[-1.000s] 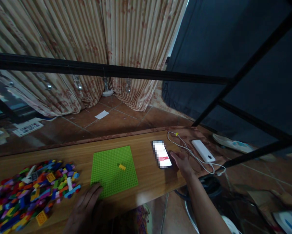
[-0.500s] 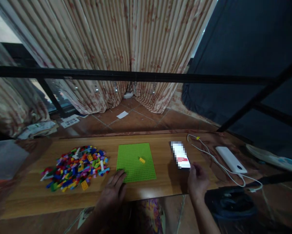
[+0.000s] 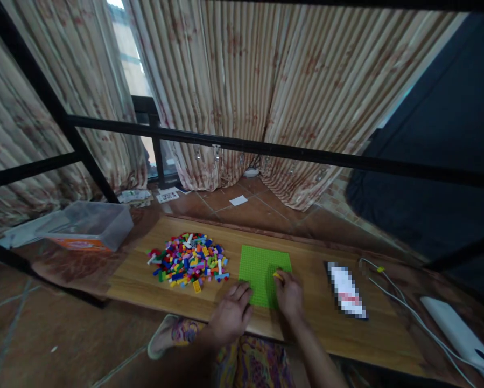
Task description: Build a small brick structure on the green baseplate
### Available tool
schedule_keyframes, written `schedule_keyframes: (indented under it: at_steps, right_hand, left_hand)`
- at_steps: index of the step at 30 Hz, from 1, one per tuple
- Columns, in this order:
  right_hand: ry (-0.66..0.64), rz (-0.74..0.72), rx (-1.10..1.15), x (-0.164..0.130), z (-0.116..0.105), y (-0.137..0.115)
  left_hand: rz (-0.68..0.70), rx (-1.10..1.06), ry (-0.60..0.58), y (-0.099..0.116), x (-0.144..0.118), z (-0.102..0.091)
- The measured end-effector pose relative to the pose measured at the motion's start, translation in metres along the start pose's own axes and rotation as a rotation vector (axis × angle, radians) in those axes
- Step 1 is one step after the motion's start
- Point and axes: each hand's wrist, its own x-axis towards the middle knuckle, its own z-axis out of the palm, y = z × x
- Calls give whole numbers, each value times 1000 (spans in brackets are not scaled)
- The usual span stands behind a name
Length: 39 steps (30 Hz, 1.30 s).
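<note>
A green studded baseplate (image 3: 260,264) lies on the wooden board in front of me. My left hand (image 3: 230,311) rests at its near left corner, fingers stretched out and holding nothing. Over the right part of the plate, my right hand (image 3: 290,297) has its fingertips closed on a small yellow brick (image 3: 278,275). Whether that brick still touches the studs, I cannot tell. To the left of the plate lies a heap of loose toy bricks (image 3: 189,260) in many colours, with a yellow brick (image 3: 197,286) at its near edge.
On the board's right side lies a phone (image 3: 346,290) with a blurred screen. Farther right are a white cable (image 3: 407,307) and a white power bank (image 3: 454,328). A clear plastic box (image 3: 114,226) stands left of the board. A black metal rail (image 3: 242,144) crosses beyond it.
My right hand has moved left from beside the phone to the yellow brick and closed on it. My left hand stays by the plate's corner. The view has turned left.
</note>
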Motion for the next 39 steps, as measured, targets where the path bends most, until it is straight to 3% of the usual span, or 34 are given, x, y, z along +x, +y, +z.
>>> schedule_keyframes:
  at_steps: [5,9,12,15,19,29,35,39]
  right_hand:
    - [-123,-20,129,1,0,5]
    - [-207,18,124,-6,6,9]
    - [-258,54,46,-8,6,14]
    - [-262,-10,-11,-7,5,16]
    - [-201,-114,-87,-4,5,15]
    - [-191,-82,-168,-5,7,11]
    - [-160,-24,-130,-6,8,7]
    - [-183,17,-9,-7,26,-22]
  left_hand:
    - [15,-50,1,3,2,1]
    - [3,-101,140,1,-8,-6]
    - [-164,-90,314,-14,-35,-28]
    - [-394,-29,387,-36,-67,-55]
    - [-473,60,338,-56,-81,-69]
    - [-623,279,212,-55,-50,-59]
    - [-576,258,217,-60,-54,-58]
    - [-525,225,237,-66,-57,-55]
